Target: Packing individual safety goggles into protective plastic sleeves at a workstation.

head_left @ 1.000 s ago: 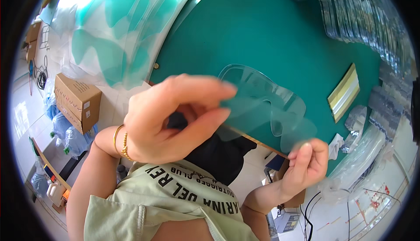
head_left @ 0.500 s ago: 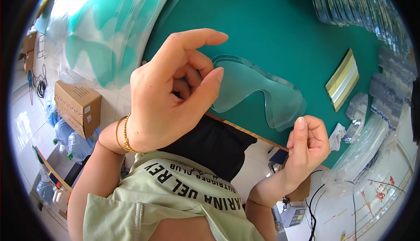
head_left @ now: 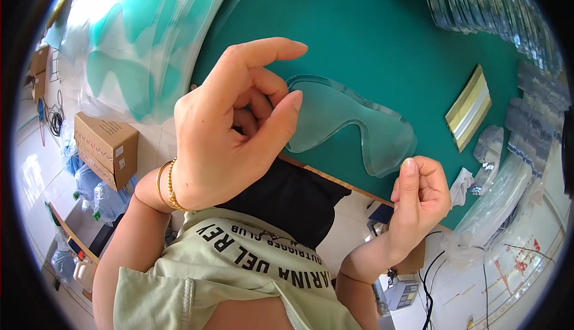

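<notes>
A clear goggle lens (head_left: 341,114), with a curved notch in its lower edge, is held above the green tabletop. Its left end meets my left hand (head_left: 236,123), whose middle fingers curl in toward the thumb while the index finger arches free over the top. At the lens's lower right corner, my right hand (head_left: 421,198) is closed, thumb pressed on the curled fingers. The exact contact at each end is partly hidden by the fingers.
Translucent sheets with goggle-shaped areas (head_left: 125,73) lie at the left. A long row of stacked clear lenses (head_left: 478,13) curves along the far right. A pale yellow strip (head_left: 468,108), a white scrap (head_left: 460,186) and clear plastic wrap (head_left: 490,210) lie right. A cardboard box (head_left: 107,147) stands on the floor.
The lens has tilted slightly and shifted a little left, its rim now showing more clearly. Both hands keep nearly the same pose, the left one slightly further left.
</notes>
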`<action>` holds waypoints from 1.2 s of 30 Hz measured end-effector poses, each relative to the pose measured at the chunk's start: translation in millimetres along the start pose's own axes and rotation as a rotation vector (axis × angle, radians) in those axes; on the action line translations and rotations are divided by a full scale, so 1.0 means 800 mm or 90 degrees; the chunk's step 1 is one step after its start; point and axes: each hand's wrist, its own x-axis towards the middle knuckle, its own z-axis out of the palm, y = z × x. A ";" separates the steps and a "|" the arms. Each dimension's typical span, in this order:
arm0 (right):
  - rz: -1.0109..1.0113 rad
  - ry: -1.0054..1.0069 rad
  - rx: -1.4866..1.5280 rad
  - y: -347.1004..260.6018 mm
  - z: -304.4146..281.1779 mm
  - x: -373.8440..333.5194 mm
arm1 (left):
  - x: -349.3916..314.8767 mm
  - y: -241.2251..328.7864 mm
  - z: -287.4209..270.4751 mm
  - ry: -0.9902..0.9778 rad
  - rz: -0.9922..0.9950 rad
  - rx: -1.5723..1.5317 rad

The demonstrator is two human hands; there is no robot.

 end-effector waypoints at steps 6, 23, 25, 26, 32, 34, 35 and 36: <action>0.000 -0.001 -0.008 0.001 0.000 0.001 | 0.000 -0.002 0.001 0.002 0.007 0.005; -0.081 0.223 -0.278 -0.018 -0.038 0.070 | 0.001 -0.012 0.010 0.084 0.037 -0.037; -0.173 0.272 -0.708 -0.023 -0.044 0.097 | 0.004 -0.014 0.013 0.077 0.053 -0.031; -0.168 0.280 -0.709 -0.021 -0.048 0.103 | 0.003 -0.012 0.013 0.078 0.067 -0.024; -0.179 0.187 -0.713 -0.014 -0.053 0.116 | 0.001 -0.009 0.013 0.052 0.069 -0.004; -0.180 0.160 -0.676 -0.026 -0.048 0.107 | 0.001 -0.011 0.011 0.056 0.080 0.000; -0.171 0.096 -0.533 -0.034 -0.044 0.101 | 0.001 -0.013 0.009 0.057 0.089 0.014; -0.162 0.035 -0.392 -0.041 -0.040 0.095 | 0.001 -0.015 0.010 0.058 0.098 0.024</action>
